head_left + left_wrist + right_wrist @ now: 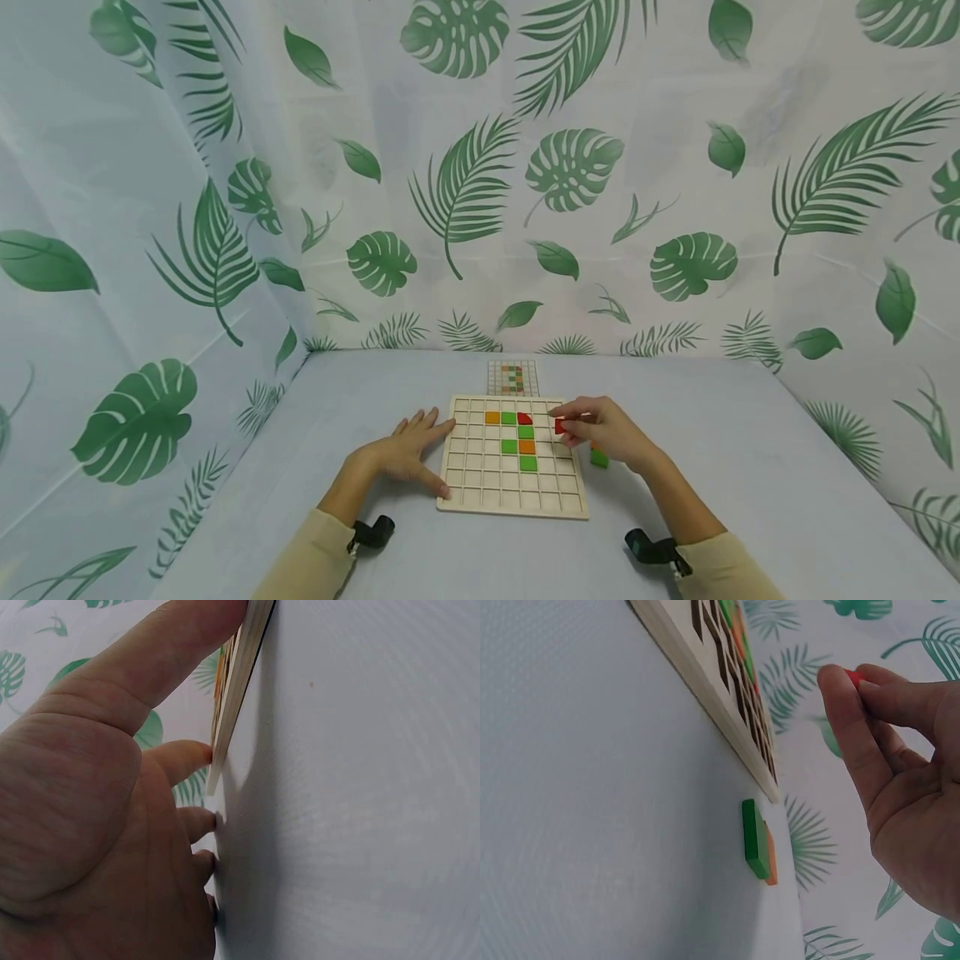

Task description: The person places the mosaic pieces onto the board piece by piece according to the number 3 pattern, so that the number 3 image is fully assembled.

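A light wooden grid board [480,492] lies on the table, with several green, orange and red tiles set in its cells. One red piece [524,418] in the upper row has a rounded corner. My left hand [405,450] rests at the board's left edge, fingers spread, thumb [165,652] touching the edge. Over the right side of the board, my right hand [603,429] pinches a red tile [559,426] between thumb and fingertips. In the right wrist view only a sliver of that red tile [853,677] shows.
Right of the board lie a green block [599,459] and an orange block [771,855], side by side and partly under my right hand in the head view. Behind the board is a pattern card [513,377] with a coloured grid. A leaf-print curtain [480,208] stands behind the table.
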A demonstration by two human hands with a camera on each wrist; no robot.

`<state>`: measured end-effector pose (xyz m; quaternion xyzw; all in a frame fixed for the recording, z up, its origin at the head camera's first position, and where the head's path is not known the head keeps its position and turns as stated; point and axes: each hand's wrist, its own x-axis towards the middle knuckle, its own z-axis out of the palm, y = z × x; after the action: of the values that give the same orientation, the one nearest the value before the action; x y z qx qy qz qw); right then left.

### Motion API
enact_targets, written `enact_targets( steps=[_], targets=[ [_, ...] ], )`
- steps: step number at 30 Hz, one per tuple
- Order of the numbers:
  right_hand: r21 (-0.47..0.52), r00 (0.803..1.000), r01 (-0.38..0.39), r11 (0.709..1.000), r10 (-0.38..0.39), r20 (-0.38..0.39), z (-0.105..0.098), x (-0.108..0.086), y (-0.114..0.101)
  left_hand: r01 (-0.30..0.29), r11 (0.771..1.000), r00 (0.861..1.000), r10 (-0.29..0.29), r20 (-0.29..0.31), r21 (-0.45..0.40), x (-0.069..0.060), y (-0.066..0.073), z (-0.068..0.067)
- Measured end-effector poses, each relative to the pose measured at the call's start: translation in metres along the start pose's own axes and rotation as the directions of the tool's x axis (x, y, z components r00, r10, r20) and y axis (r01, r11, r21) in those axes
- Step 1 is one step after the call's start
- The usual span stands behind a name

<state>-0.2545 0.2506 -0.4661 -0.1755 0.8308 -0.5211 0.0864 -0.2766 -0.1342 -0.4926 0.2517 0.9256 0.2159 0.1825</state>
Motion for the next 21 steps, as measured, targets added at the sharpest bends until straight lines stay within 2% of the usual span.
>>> enact_targets(
  steps=[12, 21],
  targets=[
    [0.015, 0.997, -0.002, 1.000, 0.001, 0.074, 0.022, 0.009, -0.006, -0.012, 1.000, 1.000, 0.012, 0.002, -0.005, -0.001, 0.001, -0.001],
    [-0.070, 0.987, 0.058, 0.996, -0.046, 0.156, 0.029, 0.010, -0.008, -0.008, 1.000, 1.000, 0.008, -0.003, 0.002, -0.001, 0.002, -0.001]
  ],
)
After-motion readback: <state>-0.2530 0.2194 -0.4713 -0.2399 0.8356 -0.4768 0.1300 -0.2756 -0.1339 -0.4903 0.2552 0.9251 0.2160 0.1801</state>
